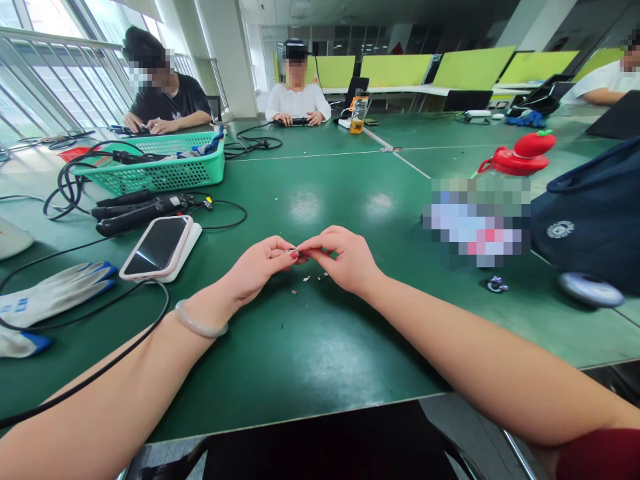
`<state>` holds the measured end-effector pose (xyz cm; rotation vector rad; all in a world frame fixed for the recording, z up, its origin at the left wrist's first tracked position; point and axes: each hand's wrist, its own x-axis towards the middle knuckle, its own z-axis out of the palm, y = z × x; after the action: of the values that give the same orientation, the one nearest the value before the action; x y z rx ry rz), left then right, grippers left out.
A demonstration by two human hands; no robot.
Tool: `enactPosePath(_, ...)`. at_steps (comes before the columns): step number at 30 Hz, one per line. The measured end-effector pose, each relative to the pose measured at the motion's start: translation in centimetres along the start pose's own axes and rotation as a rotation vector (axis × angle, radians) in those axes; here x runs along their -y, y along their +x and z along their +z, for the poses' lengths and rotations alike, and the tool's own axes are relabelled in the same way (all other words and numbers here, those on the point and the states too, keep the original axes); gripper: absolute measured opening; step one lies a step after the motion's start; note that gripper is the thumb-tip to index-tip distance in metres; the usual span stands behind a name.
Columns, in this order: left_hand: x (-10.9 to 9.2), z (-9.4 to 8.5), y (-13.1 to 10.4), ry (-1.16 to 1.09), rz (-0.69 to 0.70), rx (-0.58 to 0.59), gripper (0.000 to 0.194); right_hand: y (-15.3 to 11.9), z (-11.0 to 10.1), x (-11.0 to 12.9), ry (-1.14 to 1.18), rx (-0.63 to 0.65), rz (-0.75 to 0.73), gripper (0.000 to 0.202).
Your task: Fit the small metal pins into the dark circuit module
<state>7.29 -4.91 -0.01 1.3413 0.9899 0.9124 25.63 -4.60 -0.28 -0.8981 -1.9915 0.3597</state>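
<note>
My left hand (265,262) and my right hand (343,259) meet at the fingertips above the green table (330,363). Both are pinched closed around one tiny dark piece, mostly hidden by the fingers, whose kind I cannot make out. Just below my right hand lies a small oblong metal part (323,276). Beside it rest a tiny silvery part (307,279) and a small reddish bit (294,292). A pale bangle (200,321) circles my left wrist.
At left are a phone (159,247), gloves (55,293), black cables and a green basket (165,170). To the right stand a red-lidded bottle (520,157) and a dark blue bag (595,207). A drink bottle (359,115) is farther back. Several people sit around the table.
</note>
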Motion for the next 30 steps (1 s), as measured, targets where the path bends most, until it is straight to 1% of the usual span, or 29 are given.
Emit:
enactPosePath(2,-0.1,0.0,0.0,-0.025,-0.003,0.018,0.024,0.0,-0.1,0.1,-0.034,0.024,-0.016,0.017)
enactPosePath(6,-0.2,0.0,0.0,-0.044,-0.023,0.047,0.024,0.1,-0.2,0.1,-0.061,0.080,-0.005,0.019)
enactPosePath(10,-0.2,-0.1,0.0,-0.020,-0.010,0.015,0.026,0.1,-0.2,-0.1,-0.011,0.086,-0.006,0.020)
enactPosePath(12,0.0,-0.2,0.1,0.016,0.000,-0.013,0.027,0.1,-0.1,-0.3,0.010,0.056,0.028,0.021)
enactPosePath(15,0.3,-0.3,0.3,0.089,0.008,-0.045,0.029,0.3,-0.3,-0.7,-0.020,0.035,0.134,0.021)
enactPosePath(17,0.4,-0.4,0.4,0.146,0.005,-0.071,0.030,0.4,-0.4,-1.0,-0.076,0.115,0.191,0.017)
enactPosePath(19,0.5,-0.4,0.4,0.181,0.000,-0.092,0.030,0.4,-0.4,-1.1,-0.122,0.263,0.215,0.011)
enactPosePath(21,0.5,-0.4,0.5,0.194,-0.005,-0.098,0.029,0.3,-0.2,-1.2,-0.143,0.408,0.212,0.009)
enactPosePath(23,0.6,-0.4,0.5,0.206,-0.007,-0.098,0.028,0.2,0.0,-1.2,-0.158,0.495,0.194,0.012)
enactPosePath(25,0.6,-0.5,0.5,0.228,-0.010,-0.100,0.028,0.1,0.2,-1.2,-0.187,0.529,0.173,0.008)
enactPosePath(27,0.7,-0.5,0.5,0.247,-0.011,-0.097,0.028,0.1,0.4,-1.1,-0.218,0.536,0.153,0.004)
enactPosePath(30,0.7,-0.5,0.6,0.268,-0.020,-0.097,0.028,0.0,0.5,-1.2,-0.239,0.531,0.142,0.007)
